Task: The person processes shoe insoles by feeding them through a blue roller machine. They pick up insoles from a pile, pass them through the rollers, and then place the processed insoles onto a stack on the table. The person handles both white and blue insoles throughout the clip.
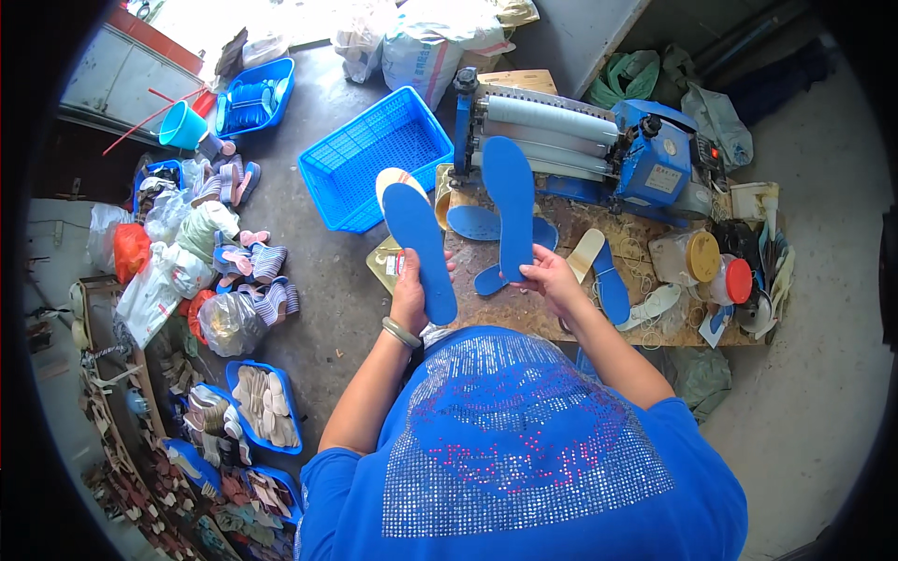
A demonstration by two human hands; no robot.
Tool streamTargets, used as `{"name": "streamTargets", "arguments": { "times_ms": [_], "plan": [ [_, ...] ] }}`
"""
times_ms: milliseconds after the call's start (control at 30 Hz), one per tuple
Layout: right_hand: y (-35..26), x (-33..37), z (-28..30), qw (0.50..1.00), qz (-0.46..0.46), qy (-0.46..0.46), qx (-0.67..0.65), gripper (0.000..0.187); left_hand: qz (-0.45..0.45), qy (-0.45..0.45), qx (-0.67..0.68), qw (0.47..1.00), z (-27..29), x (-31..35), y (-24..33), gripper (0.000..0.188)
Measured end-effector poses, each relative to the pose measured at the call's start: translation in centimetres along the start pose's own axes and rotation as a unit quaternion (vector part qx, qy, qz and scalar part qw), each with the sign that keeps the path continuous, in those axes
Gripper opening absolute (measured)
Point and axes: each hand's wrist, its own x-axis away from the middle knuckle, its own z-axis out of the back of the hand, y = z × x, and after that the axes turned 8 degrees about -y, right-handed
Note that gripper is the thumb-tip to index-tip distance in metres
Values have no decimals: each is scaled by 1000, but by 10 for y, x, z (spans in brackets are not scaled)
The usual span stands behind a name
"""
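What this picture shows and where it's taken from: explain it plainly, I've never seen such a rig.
There is no robot, only a person working bare-handed. The single picture comes from a wide fisheye camera on the head, looking down, so edges bend. The left hand holds a blue insole, with a paler shape behind its upper end; the right hand holds a second blue insole. On the wooden table ahead lie more insoles, beside a blue machine with rollers and two lidded jars.

Lettered white sack (419, 73), labelled blue machine (599, 140)
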Motion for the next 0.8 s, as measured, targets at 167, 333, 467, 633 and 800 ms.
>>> {"name": "streamTargets", "arguments": {
  "times_ms": [167,333,467,633,800],
  "plan": [
    [-1,-9,18,991,25,36,-127,34,-11,32,21,999,6,11,6,65],
    [-5,-33,37,984,43,41,-168,31,-28,48,21,998,20,20,0,64],
    [-11,-57,40,982,59,55,-173,30,-25,67,27,997,22,23,-1,62],
    [-26,-82,65,967,45,222,115,51,-26,68,48,996,30,18,-1,61],
    [-128,-99,89,698,280,303,585,31,-40,106,48,992,38,21,1,61]
  ]
}}
